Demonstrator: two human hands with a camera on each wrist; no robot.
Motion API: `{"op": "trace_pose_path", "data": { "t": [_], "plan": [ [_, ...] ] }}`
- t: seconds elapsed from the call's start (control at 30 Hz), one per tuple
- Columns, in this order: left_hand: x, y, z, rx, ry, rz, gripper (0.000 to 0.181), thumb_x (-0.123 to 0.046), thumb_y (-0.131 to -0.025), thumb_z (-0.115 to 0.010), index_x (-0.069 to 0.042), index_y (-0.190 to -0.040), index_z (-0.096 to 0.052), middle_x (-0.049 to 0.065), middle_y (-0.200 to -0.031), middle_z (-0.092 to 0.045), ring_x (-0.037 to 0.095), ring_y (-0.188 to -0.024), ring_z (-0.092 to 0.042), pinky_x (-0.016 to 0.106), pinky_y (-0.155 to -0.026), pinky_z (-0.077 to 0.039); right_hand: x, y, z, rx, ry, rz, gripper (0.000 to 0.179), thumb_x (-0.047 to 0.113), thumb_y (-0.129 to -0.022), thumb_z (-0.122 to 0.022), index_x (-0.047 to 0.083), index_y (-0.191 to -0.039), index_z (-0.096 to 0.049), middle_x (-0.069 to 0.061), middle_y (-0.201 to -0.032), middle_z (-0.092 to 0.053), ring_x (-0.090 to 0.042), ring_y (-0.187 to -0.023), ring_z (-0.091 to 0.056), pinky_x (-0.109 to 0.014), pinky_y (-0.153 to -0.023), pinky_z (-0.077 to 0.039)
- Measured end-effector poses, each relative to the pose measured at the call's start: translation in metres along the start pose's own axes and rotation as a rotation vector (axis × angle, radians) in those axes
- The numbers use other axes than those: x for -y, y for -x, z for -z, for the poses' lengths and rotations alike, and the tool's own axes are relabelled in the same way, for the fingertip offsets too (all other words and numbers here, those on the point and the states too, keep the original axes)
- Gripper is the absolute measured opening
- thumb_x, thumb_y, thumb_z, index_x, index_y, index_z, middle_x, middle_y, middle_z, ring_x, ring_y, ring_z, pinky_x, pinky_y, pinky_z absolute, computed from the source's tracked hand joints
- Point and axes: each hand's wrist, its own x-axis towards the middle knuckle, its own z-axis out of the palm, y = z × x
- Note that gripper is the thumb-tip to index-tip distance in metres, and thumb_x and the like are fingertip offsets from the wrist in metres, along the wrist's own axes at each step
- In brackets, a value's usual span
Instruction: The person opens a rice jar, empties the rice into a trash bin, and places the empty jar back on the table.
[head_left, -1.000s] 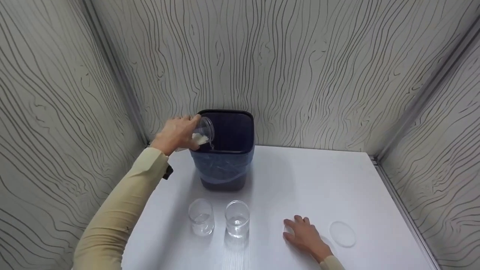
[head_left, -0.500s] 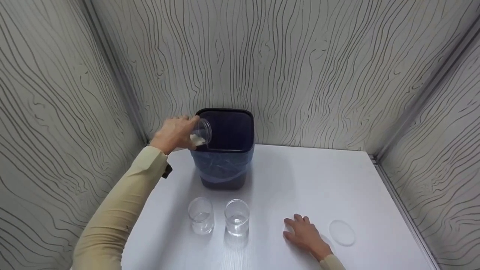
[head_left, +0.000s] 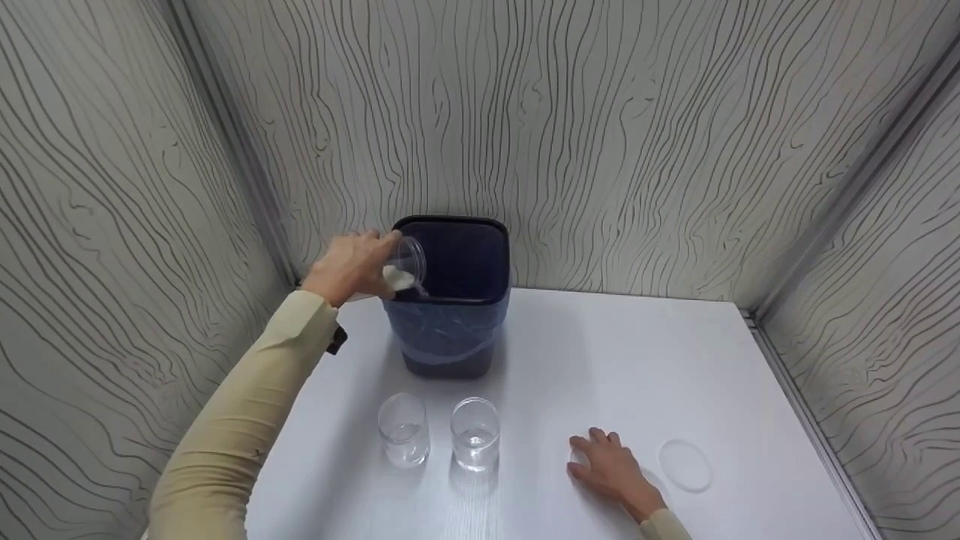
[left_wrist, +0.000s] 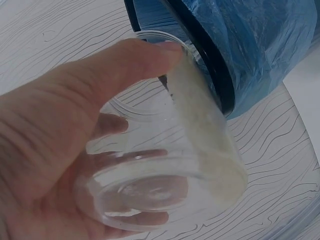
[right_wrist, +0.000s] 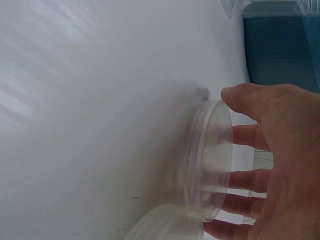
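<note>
My left hand [head_left: 352,262] grips a clear plastic jar [head_left: 407,261], tipped sideways over the left rim of a dark bin [head_left: 480,223] lined with a blue bag. White grains [head_left: 400,279] lie along the jar's low side at its mouth. In the left wrist view my thumb and fingers [left_wrist: 75,125] wrap the jar [left_wrist: 165,185], with the grains [left_wrist: 200,135] against the bin's edge [left_wrist: 250,50]. My right hand [head_left: 611,469] lies flat on the table over a clear round lid [right_wrist: 207,160], thumb at its rim.
Two clear cups [head_left: 403,431] [head_left: 475,435] stand side by side in front of the bin. A second clear lid [head_left: 684,465] lies right of my right hand. The white table [head_left: 637,360] is boxed in by wood-grain walls on three sides.
The jar shifts only slightly at the bin's rim, and a thin trickle of grains shows at its mouth again. My right hand stays where it was.
</note>
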Motion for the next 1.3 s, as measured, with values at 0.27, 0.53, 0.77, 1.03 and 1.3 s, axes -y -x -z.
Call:
{"op": "trace_pose_path", "data": {
  "t": [0.27, 0.53, 0.77, 1.03, 1.3],
  "plan": [
    [-0.0032, -0.0022, -0.0021, 0.039, 0.000, 0.009, 0.092, -0.041, -0.074, -0.080, -0.008, -0.149, -0.037, 0.026, -0.137, -0.055, 0.048, -0.117, -0.057, 0.059, -0.095, -0.048, -0.0015, -0.0029, 0.0011, 0.041, 0.004, -0.033, 0.043, 0.035, -0.089, -0.066, 0.010, -0.124, -0.064, -0.025, -0.132, -0.055, -0.043, -0.114, -0.051, -0.063, -0.086, -0.046],
    [-0.0048, -0.0012, -0.0027, 0.041, 0.006, 0.018, 0.094, -0.040, -0.073, -0.081, -0.008, -0.150, -0.038, 0.027, -0.140, -0.053, 0.049, -0.118, -0.056, 0.059, -0.093, -0.049, -0.0027, -0.0025, 0.0016, 0.043, -0.005, -0.033, 0.041, 0.034, -0.088, -0.067, 0.009, -0.121, -0.066, -0.025, -0.131, -0.056, -0.042, -0.111, -0.051, -0.063, -0.085, -0.046],
    [-0.0051, -0.0022, -0.0012, 0.038, -0.024, 0.021, 0.096, -0.039, -0.070, -0.082, -0.008, -0.149, -0.038, 0.026, -0.139, -0.053, 0.049, -0.115, -0.058, 0.059, -0.090, -0.050, -0.0026, -0.0050, 0.0020, 0.052, -0.012, -0.041, 0.040, 0.034, -0.088, -0.068, 0.009, -0.120, -0.066, -0.025, -0.130, -0.056, -0.042, -0.110, -0.051, -0.063, -0.085, -0.046],
    [-0.0092, -0.0053, 0.0001, 0.061, -0.060, 0.019, 0.094, -0.042, -0.071, -0.082, -0.009, -0.148, -0.040, 0.023, -0.127, -0.062, 0.046, -0.107, -0.062, 0.058, -0.088, -0.051, -0.0065, -0.0035, -0.0017, 0.060, -0.007, -0.059, 0.042, 0.036, -0.089, -0.068, 0.011, -0.122, -0.065, -0.025, -0.134, -0.055, -0.041, -0.115, -0.050, -0.062, -0.087, -0.045],
    [-0.0093, -0.0056, 0.0021, 0.053, -0.052, 0.012, 0.090, -0.038, -0.069, -0.083, -0.008, -0.144, -0.043, 0.023, -0.123, -0.064, 0.047, -0.105, -0.063, 0.059, -0.086, -0.051, -0.0065, -0.0048, 0.0010, 0.068, -0.022, -0.062, 0.043, 0.036, -0.089, -0.067, 0.010, -0.123, -0.065, -0.025, -0.135, -0.054, -0.043, -0.118, -0.049, -0.063, -0.090, -0.044]
  ]
}}
